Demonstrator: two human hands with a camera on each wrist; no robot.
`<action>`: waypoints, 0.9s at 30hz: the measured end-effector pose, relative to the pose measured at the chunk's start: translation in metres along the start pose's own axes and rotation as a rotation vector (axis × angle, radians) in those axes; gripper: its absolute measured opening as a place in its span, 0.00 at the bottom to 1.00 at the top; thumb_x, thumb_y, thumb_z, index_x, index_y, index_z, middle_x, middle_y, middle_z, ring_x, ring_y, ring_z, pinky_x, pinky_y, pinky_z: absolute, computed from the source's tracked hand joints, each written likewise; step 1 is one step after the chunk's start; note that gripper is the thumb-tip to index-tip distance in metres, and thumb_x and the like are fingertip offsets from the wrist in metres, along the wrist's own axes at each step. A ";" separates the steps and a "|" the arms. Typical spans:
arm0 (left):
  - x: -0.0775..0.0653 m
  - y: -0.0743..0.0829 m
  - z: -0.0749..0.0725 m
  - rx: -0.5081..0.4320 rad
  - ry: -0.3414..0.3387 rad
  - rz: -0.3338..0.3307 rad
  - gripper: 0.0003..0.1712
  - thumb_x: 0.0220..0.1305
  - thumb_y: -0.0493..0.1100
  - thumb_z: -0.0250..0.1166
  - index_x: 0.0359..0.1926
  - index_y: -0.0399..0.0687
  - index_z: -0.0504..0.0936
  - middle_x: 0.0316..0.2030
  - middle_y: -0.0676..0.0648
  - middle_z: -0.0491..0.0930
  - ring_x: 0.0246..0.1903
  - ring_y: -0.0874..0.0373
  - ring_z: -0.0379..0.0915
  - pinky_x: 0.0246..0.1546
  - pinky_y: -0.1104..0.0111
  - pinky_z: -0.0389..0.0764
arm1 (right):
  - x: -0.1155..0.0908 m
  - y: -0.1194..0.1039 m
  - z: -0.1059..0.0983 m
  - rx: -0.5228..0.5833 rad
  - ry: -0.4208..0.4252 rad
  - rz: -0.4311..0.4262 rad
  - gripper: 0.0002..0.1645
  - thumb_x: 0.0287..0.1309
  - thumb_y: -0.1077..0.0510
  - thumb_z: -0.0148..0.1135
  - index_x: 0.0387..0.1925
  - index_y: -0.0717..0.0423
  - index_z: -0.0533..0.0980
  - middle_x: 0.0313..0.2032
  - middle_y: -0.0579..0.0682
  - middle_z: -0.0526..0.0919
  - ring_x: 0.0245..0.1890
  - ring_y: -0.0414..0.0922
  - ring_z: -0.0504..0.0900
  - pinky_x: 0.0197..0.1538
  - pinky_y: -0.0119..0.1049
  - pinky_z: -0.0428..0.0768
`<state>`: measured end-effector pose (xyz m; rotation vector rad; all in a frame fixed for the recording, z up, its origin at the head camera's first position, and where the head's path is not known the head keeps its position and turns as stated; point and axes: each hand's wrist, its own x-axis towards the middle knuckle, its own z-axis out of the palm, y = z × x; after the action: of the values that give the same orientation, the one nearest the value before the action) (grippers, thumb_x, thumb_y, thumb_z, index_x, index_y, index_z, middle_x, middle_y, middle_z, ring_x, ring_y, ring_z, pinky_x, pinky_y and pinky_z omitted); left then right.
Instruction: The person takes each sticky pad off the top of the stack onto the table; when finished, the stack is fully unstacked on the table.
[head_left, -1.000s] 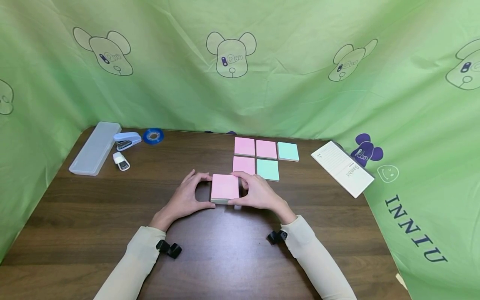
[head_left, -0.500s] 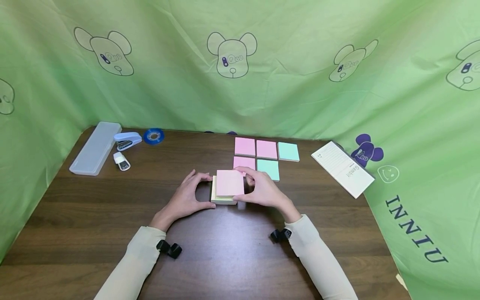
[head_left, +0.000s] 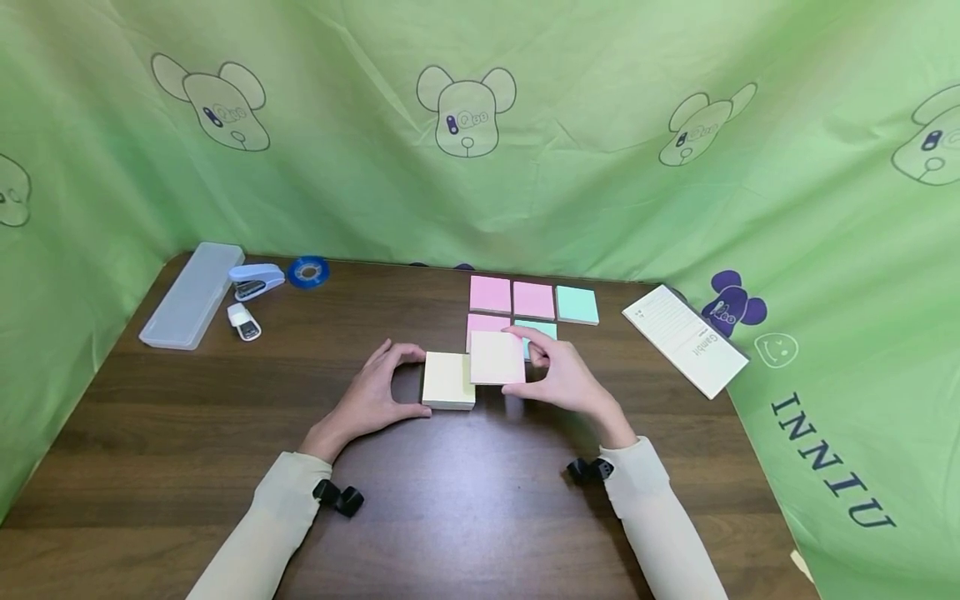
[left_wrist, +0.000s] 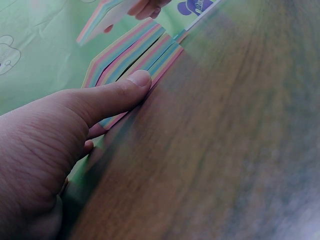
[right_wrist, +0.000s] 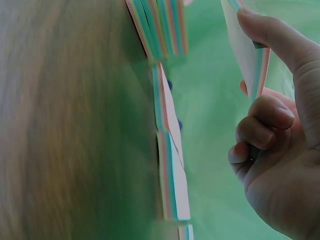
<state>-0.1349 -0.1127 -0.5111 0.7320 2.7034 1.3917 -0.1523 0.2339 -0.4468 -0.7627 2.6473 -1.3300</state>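
My right hand (head_left: 562,377) pinches a pale-topped sticky note pad (head_left: 497,358) by its right side, raised over the right edge of a stack. In the right wrist view, coloured layers show along the edge of this pad, and the other fingers are curled below. My left hand (head_left: 375,392) grips the left side of the stack of sticky note pads (head_left: 446,383), which is cream on top. The left wrist view shows my thumb (left_wrist: 140,79) on the striped side of that stack. Behind the raised pad, a pink pad (head_left: 478,323) and a mint pad (head_left: 546,328) are partly hidden.
Two pink pads, one of them farthest left (head_left: 490,294), and a mint pad (head_left: 577,305) form the back row. At the back left lie a translucent case (head_left: 191,296), a stapler (head_left: 255,281), a blue tape roll (head_left: 307,272) and a small white-and-black item (head_left: 243,322). A notepad (head_left: 685,342) lies right.
My right hand has lifted the top pad off the stack and carried it to the right, uncovering a cream top beneath. The left hand has stayed at the stack.
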 end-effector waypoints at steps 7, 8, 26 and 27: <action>-0.002 0.001 0.003 0.000 -0.009 -0.018 0.52 0.49 0.45 0.93 0.70 0.44 0.74 0.65 0.45 0.82 0.72 0.46 0.75 0.89 0.47 0.47 | -0.015 0.011 -0.020 0.021 0.027 0.061 0.48 0.48 0.58 0.92 0.71 0.48 0.80 0.29 0.43 0.56 0.32 0.42 0.59 0.42 0.36 0.64; -0.001 0.001 0.003 0.000 -0.013 -0.019 0.52 0.49 0.46 0.93 0.71 0.45 0.74 0.65 0.46 0.82 0.72 0.46 0.74 0.89 0.48 0.47 | -0.018 0.014 -0.023 0.020 0.034 0.072 0.48 0.47 0.58 0.92 0.71 0.48 0.80 0.29 0.44 0.56 0.32 0.42 0.59 0.41 0.36 0.63; -0.002 0.000 0.000 -0.014 -0.009 -0.002 0.56 0.47 0.45 0.93 0.73 0.44 0.71 0.66 0.43 0.83 0.71 0.47 0.77 0.89 0.48 0.45 | -0.048 0.069 -0.078 -0.141 0.050 0.173 0.49 0.56 0.58 0.88 0.76 0.55 0.75 0.29 0.45 0.59 0.31 0.41 0.60 0.37 0.35 0.58; -0.002 0.000 0.000 -0.015 -0.007 0.001 0.56 0.47 0.45 0.94 0.73 0.44 0.71 0.66 0.43 0.83 0.71 0.47 0.77 0.89 0.48 0.45 | -0.049 0.071 -0.081 -0.138 0.041 0.187 0.49 0.57 0.58 0.87 0.77 0.56 0.74 0.30 0.45 0.59 0.32 0.41 0.61 0.38 0.35 0.58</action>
<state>-0.1335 -0.1135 -0.5109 0.7354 2.6847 1.4052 -0.1612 0.3515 -0.4589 -0.4900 2.7850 -1.1390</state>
